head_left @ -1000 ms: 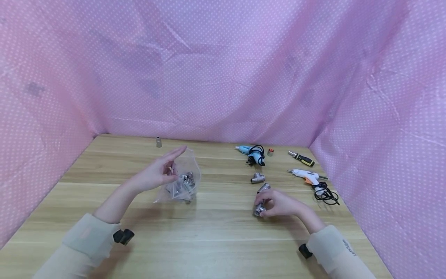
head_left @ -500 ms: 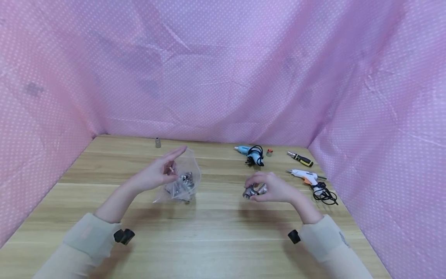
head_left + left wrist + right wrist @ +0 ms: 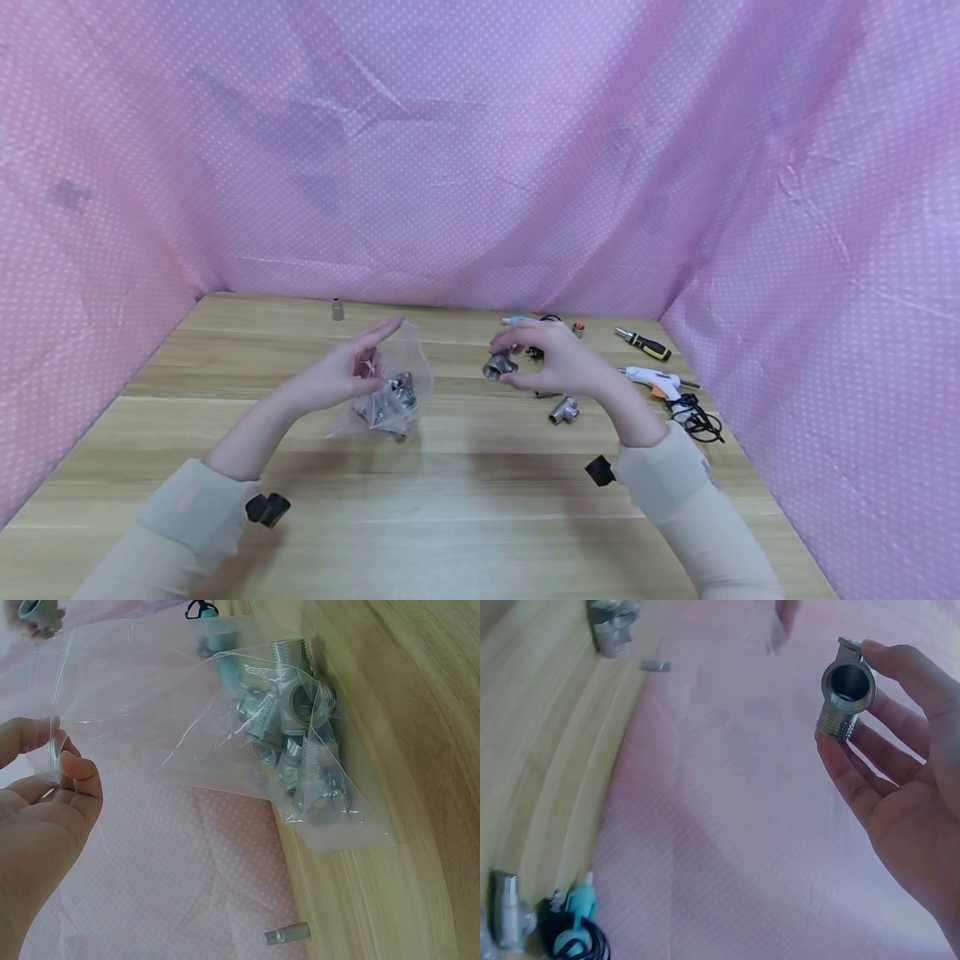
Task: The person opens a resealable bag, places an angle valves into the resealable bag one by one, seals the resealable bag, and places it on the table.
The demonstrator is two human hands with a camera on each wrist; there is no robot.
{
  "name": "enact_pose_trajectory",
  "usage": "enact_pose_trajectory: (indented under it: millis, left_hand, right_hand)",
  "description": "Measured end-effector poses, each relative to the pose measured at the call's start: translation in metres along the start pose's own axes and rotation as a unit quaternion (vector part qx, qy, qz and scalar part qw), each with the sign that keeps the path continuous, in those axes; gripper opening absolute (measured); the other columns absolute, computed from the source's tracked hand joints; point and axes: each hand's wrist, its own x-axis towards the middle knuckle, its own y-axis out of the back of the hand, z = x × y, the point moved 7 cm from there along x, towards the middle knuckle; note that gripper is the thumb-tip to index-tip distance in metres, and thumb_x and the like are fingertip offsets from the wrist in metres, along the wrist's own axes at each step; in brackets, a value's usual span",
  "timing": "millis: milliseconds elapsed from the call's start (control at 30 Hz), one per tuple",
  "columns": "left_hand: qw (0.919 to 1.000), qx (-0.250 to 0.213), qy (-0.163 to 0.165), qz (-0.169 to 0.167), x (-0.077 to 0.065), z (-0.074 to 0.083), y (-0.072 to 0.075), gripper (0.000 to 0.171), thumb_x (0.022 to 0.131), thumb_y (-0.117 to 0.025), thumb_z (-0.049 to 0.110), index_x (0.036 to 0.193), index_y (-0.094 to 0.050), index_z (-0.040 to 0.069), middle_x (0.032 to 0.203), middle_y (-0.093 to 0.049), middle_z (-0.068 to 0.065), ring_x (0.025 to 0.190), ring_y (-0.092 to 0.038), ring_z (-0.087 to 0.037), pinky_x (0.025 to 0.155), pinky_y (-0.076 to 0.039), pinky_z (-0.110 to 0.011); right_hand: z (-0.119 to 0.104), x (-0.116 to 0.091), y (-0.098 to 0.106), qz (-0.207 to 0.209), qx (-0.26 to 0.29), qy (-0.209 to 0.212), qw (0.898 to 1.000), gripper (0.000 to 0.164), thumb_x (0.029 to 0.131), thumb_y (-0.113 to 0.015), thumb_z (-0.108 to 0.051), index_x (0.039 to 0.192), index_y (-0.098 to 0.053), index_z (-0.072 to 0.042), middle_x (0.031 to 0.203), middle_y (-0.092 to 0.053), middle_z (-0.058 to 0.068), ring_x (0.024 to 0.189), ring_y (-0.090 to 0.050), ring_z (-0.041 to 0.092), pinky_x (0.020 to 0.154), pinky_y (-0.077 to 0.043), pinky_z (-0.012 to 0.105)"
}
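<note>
My left hand (image 3: 330, 379) pinches the rim of a clear zip bag (image 3: 150, 690) between thumb and fingers. Several threaded metal pipe fittings (image 3: 300, 705) lie in the bottom of that bag, which rests on the table. Raised to the right of the bag, my right hand (image 3: 562, 358) holds a metal tee fitting (image 3: 849, 682) between thumb and fingertips; its round opening shows in the right wrist view. Below this hand another tee fitting (image 3: 564, 410) lies on the wood. A further fitting (image 3: 547, 394) is mostly hidden behind the hand.
At the right lie a white glue gun (image 3: 651, 377) with a black cord and a yellow-black screwdriver (image 3: 649, 345). A blue glue gun (image 3: 517, 320) is partly covered by my right hand. One small metal cylinder (image 3: 337, 309) stands at the back left. Pink cloth surrounds the table.
My right hand has picked the nearest tee fitting off the table and carried it up and left towards the bag. The left hand and bag stay in place.
</note>
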Motion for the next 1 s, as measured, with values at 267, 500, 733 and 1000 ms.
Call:
enact_pose_trajectory:
  millis: [267,500,733,1000]
  left_hand:
    - [1.0000,-0.001,-0.004,0.002,0.001,0.001,0.000,0.087,0.080,-0.064,-0.007,0.152,-0.020,0.013,0.142,-0.033,-0.015,0.075,-0.051,-0.015,0.059,-0.046,-0.023]
    - [1.0000,-0.006,0.002,-0.006,0.003,-0.003,0.000,0.087,0.082,-0.064,-0.004,0.152,-0.019,0.020,0.145,-0.031,-0.010,0.080,-0.053,-0.017,0.066,-0.050,-0.025]
    - [0.9998,-0.013,0.007,-0.016,0.003,-0.001,-0.002,0.086,0.083,-0.064,-0.002,0.152,-0.018,0.019,0.138,-0.037,-0.010,0.080,-0.052,-0.018,0.064,-0.048,-0.025]
    - [0.9996,-0.028,0.000,-0.011,0.003,0.002,-0.002,0.085,0.082,-0.061,-0.007,0.152,-0.019,0.016,0.145,-0.029,-0.014,0.079,-0.052,-0.016,0.063,-0.047,-0.023]
  right_hand:
    - [-0.010,0.039,-0.003,0.021,0.035,0.012,0.999,0.033,0.078,-0.075,-0.017,0.109,-0.067,-0.008,0.115,-0.065,0.005,0.100,-0.062,0.011,0.091,-0.049,0.029]
    - [-0.019,0.066,-0.029,0.006,0.041,0.047,0.998,0.036,0.079,-0.074,-0.017,0.112,-0.067,-0.008,0.120,-0.063,0.007,0.111,-0.058,0.015,0.099,-0.043,0.027]
    - [-0.014,0.080,-0.063,-0.050,0.032,0.043,0.997,0.035,0.080,-0.074,-0.018,0.113,-0.066,-0.009,0.123,-0.061,0.004,0.115,-0.055,0.013,0.101,-0.039,0.021]
    - [-0.006,0.080,-0.081,-0.059,0.007,0.058,0.997,0.028,0.081,-0.072,-0.012,0.108,-0.067,-0.007,0.119,-0.062,0.007,0.115,-0.057,0.019,0.101,-0.039,0.021]
